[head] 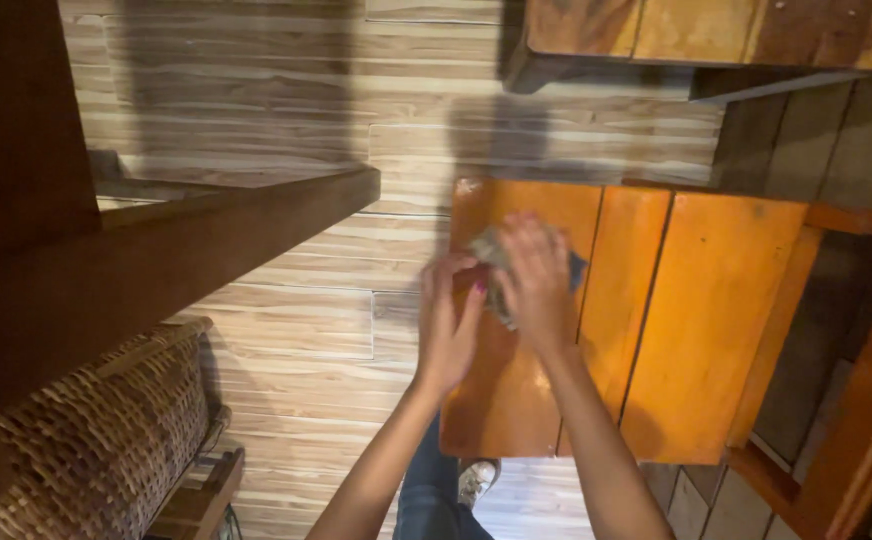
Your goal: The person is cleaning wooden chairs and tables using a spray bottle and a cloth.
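Head camera looks steeply down, close above the stool (pixel 706 330).
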